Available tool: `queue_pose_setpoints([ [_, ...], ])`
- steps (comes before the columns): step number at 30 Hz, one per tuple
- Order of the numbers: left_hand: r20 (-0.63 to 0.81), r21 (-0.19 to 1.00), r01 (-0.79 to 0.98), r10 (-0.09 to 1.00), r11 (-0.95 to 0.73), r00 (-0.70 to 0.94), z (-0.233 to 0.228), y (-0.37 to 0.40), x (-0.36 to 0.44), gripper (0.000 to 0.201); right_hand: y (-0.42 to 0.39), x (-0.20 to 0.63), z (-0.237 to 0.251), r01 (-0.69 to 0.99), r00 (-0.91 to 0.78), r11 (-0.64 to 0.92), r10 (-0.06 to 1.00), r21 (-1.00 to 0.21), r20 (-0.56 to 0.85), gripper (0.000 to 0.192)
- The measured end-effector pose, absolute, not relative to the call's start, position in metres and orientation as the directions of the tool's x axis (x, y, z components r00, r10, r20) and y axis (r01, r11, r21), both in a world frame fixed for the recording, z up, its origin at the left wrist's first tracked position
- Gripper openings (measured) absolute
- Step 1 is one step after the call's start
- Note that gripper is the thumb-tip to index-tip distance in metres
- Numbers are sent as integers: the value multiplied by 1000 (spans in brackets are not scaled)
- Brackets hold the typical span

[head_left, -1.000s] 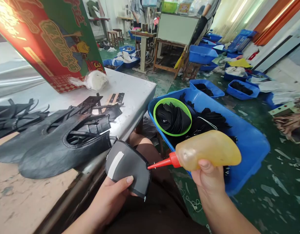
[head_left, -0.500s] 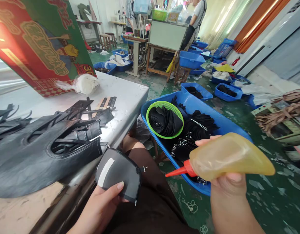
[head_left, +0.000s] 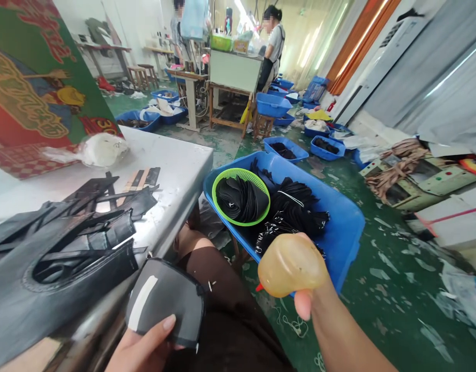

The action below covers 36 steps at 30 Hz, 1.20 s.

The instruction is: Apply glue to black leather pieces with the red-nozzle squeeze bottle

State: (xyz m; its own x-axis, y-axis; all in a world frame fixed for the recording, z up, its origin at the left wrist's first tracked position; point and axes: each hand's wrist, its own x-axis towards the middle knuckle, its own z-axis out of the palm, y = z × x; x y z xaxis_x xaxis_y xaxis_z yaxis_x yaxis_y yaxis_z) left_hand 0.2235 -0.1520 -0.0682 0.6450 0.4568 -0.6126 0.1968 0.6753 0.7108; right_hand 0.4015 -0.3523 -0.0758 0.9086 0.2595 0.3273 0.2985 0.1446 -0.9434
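My left hand (head_left: 143,349) holds a small black leather piece (head_left: 166,302) with a pale strip on it, low over my lap beside the table edge. My right hand (head_left: 310,299) grips a yellowish squeeze bottle (head_left: 290,266) with a red nozzle, its base turned toward me and the nozzle mostly hidden behind it. The bottle hangs over the near edge of a blue bin (head_left: 340,222).
A grey table (head_left: 179,170) on my left carries piles of black leather cut pieces (head_left: 63,248), a white bag (head_left: 100,150) and a red-green box (head_left: 32,98). The blue bin holds a green basket (head_left: 240,196) of black parts. People stand at benches far back.
My right hand swung the bottle away from the leather piece and turned it, so its base now faces me. The view has shifted rightward and upward; the left hand sits lower in frame.
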Motion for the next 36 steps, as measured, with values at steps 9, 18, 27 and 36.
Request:
queue_pose_setpoints([
  [9, -569, 726, 144, 471, 673, 674, -67, -159, 226, 64, -336, 394, -71, 61, 967, 533, 178, -844, 183, 64],
  [18, -559, 698, 127, 425, 705, 712, -75, -160, 221, 58, -333, 388, -88, 86, 950, 325, 257, -942, 176, 47],
  [27, -570, 682, 150, 392, 716, 723, -71, -161, 222, 56, -316, 377, -86, 141, 957, 344, 194, -928, 217, 47],
  [36, -567, 668, 146, 372, 730, 735, -70, -161, 222, 53, -316, 377, -90, 192, 944, 375, 181, -907, 274, 47],
])
